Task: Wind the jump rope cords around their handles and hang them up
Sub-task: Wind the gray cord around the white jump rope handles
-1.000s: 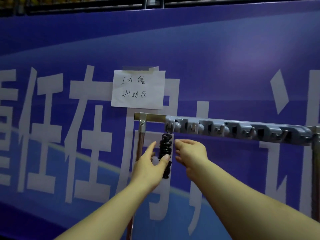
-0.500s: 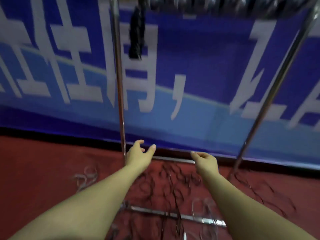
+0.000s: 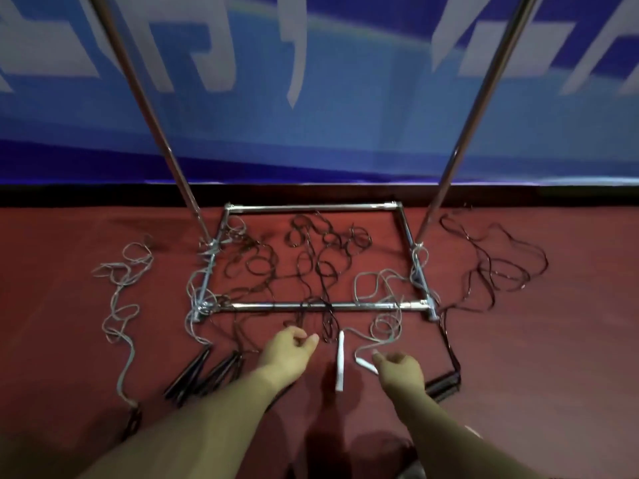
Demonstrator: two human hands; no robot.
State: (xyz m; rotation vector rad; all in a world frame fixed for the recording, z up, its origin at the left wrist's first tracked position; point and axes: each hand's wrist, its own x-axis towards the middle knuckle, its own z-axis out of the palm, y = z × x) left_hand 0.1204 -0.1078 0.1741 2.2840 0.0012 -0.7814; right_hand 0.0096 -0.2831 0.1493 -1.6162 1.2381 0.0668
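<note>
You were at the pick-up step: both hands reached down toward the white handles on the red floor (image 3: pixel 553 392). Your left hand (image 3: pixel 288 350) hovered with loosely curled fingers, holding nothing, at 9 o'clock of the upright white handle (image 3: pixel 340 361). Your right hand (image 3: pixel 397 369) was also empty, fingers relaxed, fingertips just beside the second white handle (image 3: pixel 366 363). Their grey cord (image 3: pixel 383 326) lay looped toward 12 o'clock, over the rack base (image 3: pixel 311 307). Next move likely called for gripping both handles and pulling the cord free of the black cords (image 3: pixel 321 261) tangled across the frame. Black handles (image 3: pixel 207 371) lay at 9 o'clock. A blue banner (image 3: pixel 311 81) stood behind.
</note>
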